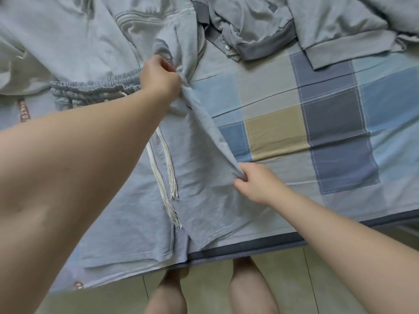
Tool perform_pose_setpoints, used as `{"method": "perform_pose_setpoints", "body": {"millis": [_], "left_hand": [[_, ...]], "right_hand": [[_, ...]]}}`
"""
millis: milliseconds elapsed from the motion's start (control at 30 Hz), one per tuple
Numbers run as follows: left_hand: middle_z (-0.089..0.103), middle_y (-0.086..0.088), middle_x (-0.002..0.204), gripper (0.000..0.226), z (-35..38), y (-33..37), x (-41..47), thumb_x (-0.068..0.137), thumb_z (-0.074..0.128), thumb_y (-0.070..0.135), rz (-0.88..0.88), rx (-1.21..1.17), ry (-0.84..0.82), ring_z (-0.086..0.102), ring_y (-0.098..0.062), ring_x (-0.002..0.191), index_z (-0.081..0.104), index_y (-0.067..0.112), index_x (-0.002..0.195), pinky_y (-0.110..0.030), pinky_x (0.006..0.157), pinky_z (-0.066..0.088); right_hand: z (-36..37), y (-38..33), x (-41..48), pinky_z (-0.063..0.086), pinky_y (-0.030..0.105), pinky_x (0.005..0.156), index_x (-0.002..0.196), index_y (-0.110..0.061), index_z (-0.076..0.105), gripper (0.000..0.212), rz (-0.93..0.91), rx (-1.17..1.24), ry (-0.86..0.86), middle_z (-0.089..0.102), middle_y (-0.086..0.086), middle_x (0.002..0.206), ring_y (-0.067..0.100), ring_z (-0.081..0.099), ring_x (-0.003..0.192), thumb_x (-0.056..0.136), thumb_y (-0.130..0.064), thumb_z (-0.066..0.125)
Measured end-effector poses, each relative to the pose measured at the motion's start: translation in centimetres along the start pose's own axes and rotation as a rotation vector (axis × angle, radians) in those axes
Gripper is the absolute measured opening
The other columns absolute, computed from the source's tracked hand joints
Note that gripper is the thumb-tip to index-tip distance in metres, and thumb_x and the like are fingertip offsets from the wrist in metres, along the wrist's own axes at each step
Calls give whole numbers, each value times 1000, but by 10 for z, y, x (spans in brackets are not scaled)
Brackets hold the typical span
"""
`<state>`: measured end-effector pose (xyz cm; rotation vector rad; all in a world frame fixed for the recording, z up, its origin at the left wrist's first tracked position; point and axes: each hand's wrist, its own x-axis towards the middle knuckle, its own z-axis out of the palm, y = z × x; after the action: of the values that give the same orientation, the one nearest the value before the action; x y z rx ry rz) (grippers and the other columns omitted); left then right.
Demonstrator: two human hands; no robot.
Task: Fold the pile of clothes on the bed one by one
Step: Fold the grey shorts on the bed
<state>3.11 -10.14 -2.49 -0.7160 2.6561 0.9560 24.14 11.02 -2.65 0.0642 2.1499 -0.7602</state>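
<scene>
Light blue shorts (204, 207) with an elastic waistband (95, 87) and white drawstrings (169, 171) lie spread at the bed's near edge. My left hand (159, 78) grips the shorts' right side at the waistband end. My right hand (256, 182) pinches the same side edge lower down. Between the two hands that edge is lifted off the bed in a taut ridge. My left forearm covers much of the left leg of the shorts.
A pale grey garment (68, 37) lies at the far left. Grey tops with dark trim (260, 26) are heaped at the far right. The checked bedsheet (328, 121) shows on the right. The bed's edge (249, 245) runs below, with tiled floor and my legs beyond.
</scene>
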Motion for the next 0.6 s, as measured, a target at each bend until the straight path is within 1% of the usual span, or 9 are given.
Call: {"method": "perform_pose_setpoints", "body": {"millis": [67,167,267,333,367,400,467,500,600], "left_hand": [[58,8,81,24,-23,-19,-4,81,48,5,-19,-20,28,64,-22,95,62,25,86,-33,82,57],[55,12,82,31,-61,-54,-4,81,39,5,-27,-36,63,61,-19,93,61,24,93,-30,79,50],[55,12,89,40,-98,-97,-1,80,37,3,-29,-65,53,59,-19,92,62,25,102,-32,79,55],[58,11,96,44,-121,-129,5,81,40,1,-17,-98,41,58,-17,94,64,24,110,-31,82,55],[59,10,101,44,-131,-146,8,83,42,0,-14,-118,37,58,-16,95,64,22,114,-29,84,54],[60,8,105,44,-142,-163,11,85,44,0,-11,-128,33,57,-15,96,64,21,117,-25,85,51],[61,6,110,43,-158,-194,19,87,46,0,3,-125,11,56,-14,101,64,21,121,-20,87,45],[62,4,113,44,-166,-208,23,88,46,0,8,-118,-4,56,-15,105,64,21,122,-20,89,44],[60,1,129,54,-185,-248,39,87,44,-2,37,-111,-57,55,-18,119,59,23,133,-21,97,42]], "right_hand": [[13,-24,-13,42,40,65,93,-19,42,13,-50,-96,0,56,4,83,34,55,81,97,-30,48],[36,-66,-29,36,40,60,98,-23,32,15,-132,-228,24,46,-1,75,33,48,69,103,-34,42],[70,-110,-42,34,40,56,98,-27,23,19,-206,-280,41,39,-4,68,32,43,62,103,-29,41],[100,-140,-47,31,40,56,104,-27,26,17,-240,-286,32,50,0,75,36,51,69,101,-24,42],[118,-156,-48,31,40,57,112,-26,29,17,-259,-286,22,59,4,85,38,56,75,101,-23,42],[138,-173,-49,34,40,58,123,-27,30,25,-271,-276,7,63,7,95,39,59,81,101,-23,42],[178,-204,-45,44,43,65,138,-30,29,40,-273,-263,-31,65,9,108,40,62,89,101,-22,42],[198,-219,-41,47,43,69,142,-30,29,44,-271,-261,-39,65,10,111,41,62,92,101,-21,43],[252,-256,-19,42,42,70,146,-31,30,48,-269,-272,-33,63,8,122,40,62,102,101,-21,44]]}}
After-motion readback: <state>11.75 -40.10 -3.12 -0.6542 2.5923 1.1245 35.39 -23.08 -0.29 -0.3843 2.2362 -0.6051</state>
